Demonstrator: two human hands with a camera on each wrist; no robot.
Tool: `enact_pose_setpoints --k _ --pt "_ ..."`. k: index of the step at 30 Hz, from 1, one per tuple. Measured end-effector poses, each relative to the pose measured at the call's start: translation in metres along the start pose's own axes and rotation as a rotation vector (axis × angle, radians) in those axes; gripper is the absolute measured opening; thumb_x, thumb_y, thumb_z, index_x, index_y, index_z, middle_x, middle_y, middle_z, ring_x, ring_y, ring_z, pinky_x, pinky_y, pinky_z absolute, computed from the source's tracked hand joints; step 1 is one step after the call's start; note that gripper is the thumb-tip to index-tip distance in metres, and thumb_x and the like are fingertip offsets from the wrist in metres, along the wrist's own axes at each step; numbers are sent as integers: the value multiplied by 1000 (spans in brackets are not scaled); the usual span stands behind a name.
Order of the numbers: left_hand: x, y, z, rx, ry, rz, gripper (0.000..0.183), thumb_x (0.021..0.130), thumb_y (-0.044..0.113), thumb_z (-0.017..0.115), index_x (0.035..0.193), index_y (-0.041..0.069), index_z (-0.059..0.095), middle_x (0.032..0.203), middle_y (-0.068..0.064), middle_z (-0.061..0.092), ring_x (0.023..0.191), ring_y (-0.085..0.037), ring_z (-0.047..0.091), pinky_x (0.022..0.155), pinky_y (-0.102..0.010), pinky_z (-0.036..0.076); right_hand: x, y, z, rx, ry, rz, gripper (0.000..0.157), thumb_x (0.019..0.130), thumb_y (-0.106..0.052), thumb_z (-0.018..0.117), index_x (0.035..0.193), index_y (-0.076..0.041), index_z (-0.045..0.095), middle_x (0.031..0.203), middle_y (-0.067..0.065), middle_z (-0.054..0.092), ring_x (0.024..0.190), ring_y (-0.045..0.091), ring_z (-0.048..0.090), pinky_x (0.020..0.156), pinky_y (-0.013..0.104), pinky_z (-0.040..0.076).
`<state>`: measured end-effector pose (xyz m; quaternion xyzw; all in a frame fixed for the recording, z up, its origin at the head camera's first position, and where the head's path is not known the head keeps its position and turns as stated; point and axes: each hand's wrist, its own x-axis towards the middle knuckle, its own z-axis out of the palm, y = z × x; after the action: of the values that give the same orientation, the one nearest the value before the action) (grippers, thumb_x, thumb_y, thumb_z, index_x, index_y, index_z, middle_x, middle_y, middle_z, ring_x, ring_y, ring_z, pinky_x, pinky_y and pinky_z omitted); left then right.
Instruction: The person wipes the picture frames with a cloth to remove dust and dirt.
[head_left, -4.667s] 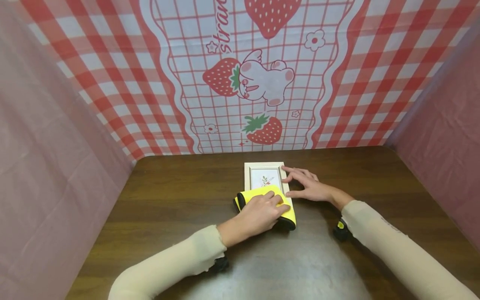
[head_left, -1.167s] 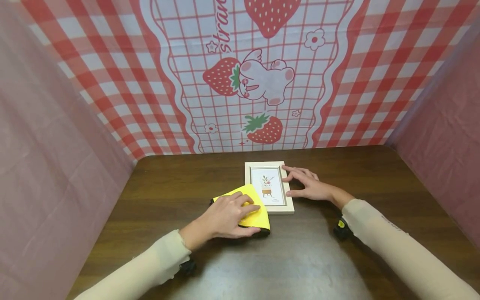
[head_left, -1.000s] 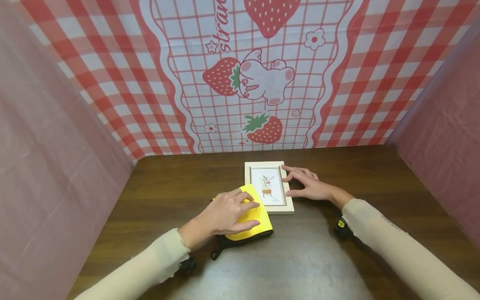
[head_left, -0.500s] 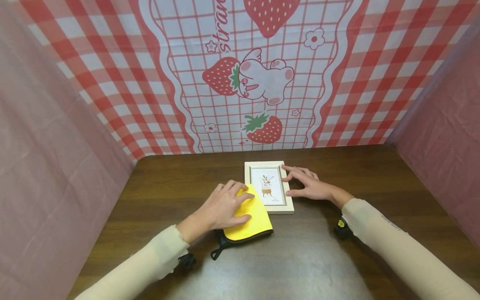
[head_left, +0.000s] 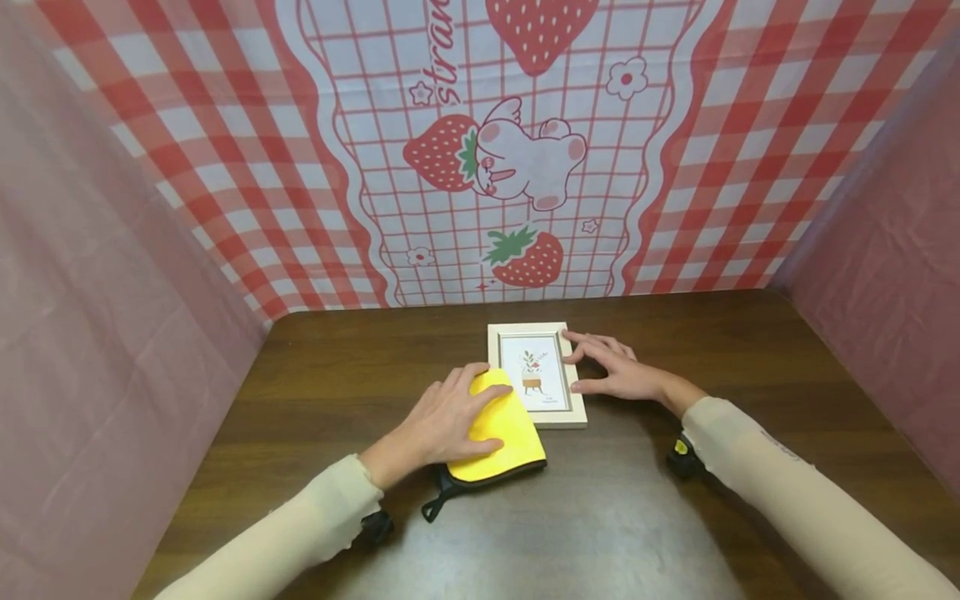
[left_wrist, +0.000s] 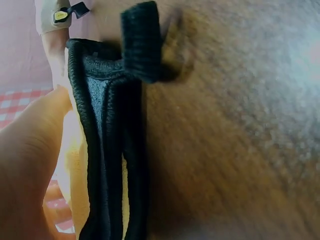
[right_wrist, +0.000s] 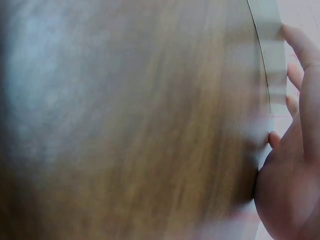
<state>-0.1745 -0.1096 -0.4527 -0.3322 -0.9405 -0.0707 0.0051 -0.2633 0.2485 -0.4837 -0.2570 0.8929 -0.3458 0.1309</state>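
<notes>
My left hand [head_left: 446,417] rests on the left part of a folded yellow cloth [head_left: 510,437] with black edging, its fingers spread and relaxed. A black loop [head_left: 433,507] sticks out at the cloth's near left corner. In the left wrist view, the layered black edges of the cloth [left_wrist: 95,145] stand beside my thumb. The cloth lies against the lower left corner of a pale picture frame [head_left: 577,414], which lies face up with a potted-plant print [head_left: 532,375]. With spread fingertips my right hand [head_left: 618,371] touches the frame's right edge, also visible in the right wrist view.
Everything lies on a dark brown wooden table [head_left: 637,525]. A red-and-white strawberry curtain [head_left: 525,167] hangs behind its far edge. Pink cloth [head_left: 112,292] hangs on the left side, and more pink cloth [head_left: 885,250] on the right.
From the frame's lower part, my left hand has brought the cloth left and nearer, uncovering the print. Its fingers have loosened and slid left on the cloth; the loop came into view. My right hand stays put.
</notes>
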Motion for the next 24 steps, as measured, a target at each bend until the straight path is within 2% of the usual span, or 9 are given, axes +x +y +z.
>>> enact_pose_setpoints --k 5,11,14,18,21,24 --pt "0 1 2 7 0 -18 75 97 63 78 163 37 56 166 -16 50 131 -33 63 94 -47 65 0 0 0 -14 -2 9 32 102 -38 83 128 -26 70 190 12 25 170 50 18 127 86 8" --pt "1 1 5 30 4 -21 70 98 63 78 160 36 60 151 -16 58 115 -27 65 86 -41 63 0 -1 0 -10 1 -4 34 101 -42 83 128 -26 70 189 12 25 170 51 19 126 87 9" --pt "2 2 6 49 21 -10 66 99 62 77 157 35 63 143 -15 60 106 -24 63 78 -34 58 0 0 1 -1 16 -19 34 100 -44 84 126 -27 70 189 11 27 168 51 20 126 86 10" --pt "5 2 9 68 50 5 59 100 60 78 151 31 67 129 -12 60 92 -19 56 67 -25 46 0 1 2 7 27 -30 33 100 -47 83 124 -29 70 189 9 28 168 49 21 126 85 10" --pt "5 3 10 70 54 4 57 100 59 79 149 30 69 121 -11 58 84 -16 50 62 -22 40 0 -1 1 8 17 -21 32 101 -45 82 125 -28 70 189 10 27 169 49 20 127 86 8" --pt "5 4 10 70 47 0 56 101 58 79 149 31 69 119 -10 57 82 -15 49 59 -22 38 -1 0 2 5 18 -22 33 101 -43 83 126 -26 70 189 12 27 169 51 20 126 86 8"
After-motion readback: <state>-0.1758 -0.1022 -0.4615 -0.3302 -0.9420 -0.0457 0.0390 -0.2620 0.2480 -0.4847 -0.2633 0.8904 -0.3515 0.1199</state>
